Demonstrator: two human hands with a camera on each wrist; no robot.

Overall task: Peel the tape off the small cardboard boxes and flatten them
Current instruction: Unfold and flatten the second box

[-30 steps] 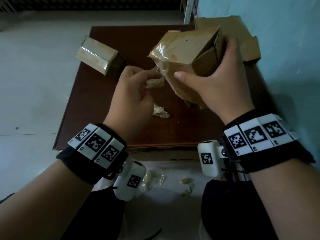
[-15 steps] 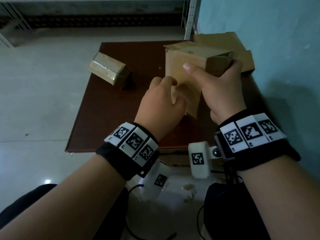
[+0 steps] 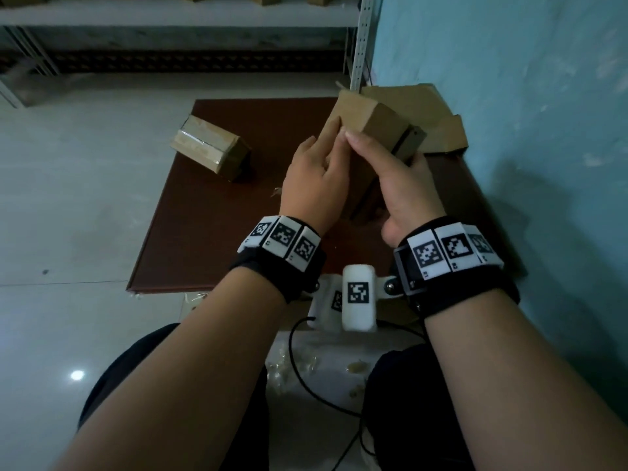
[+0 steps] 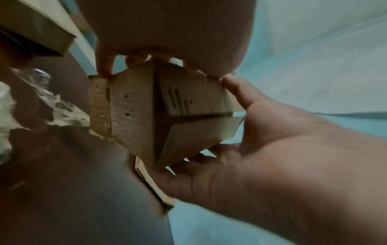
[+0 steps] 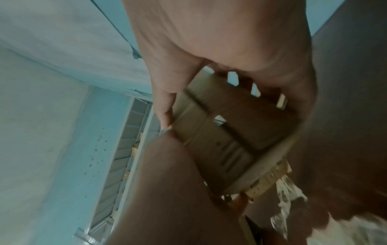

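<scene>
I hold a small bare cardboard box (image 3: 377, 120) above the back right of the brown table (image 3: 204, 239). My right hand (image 3: 379, 147) grips it, thumb on the near face and fingers behind. My left hand (image 3: 329, 147) holds its left side, fingertips on the upper edge. In the left wrist view the box (image 4: 142, 112) shows loose end flaps with a gap between them, and my right hand (image 4: 272, 149) cups it. The right wrist view also shows the box (image 5: 226, 132) between both hands. A second box (image 3: 210, 147), still wrapped in shiny tape, lies on the table's back left.
Flattened cardboard (image 3: 428, 110) lies at the table's back right against the blue wall (image 3: 509, 96). Crumpled tape (image 4: 52, 102) sits on the table near the held box. More tape scraps (image 3: 306, 362) lie on the floor by my knees. Metal shelving (image 3: 170, 15) stands behind.
A second ago my left hand pinched a tape strip pulled from the box. That tape is out of my hand now, and both hands have turned the box and hold it.
</scene>
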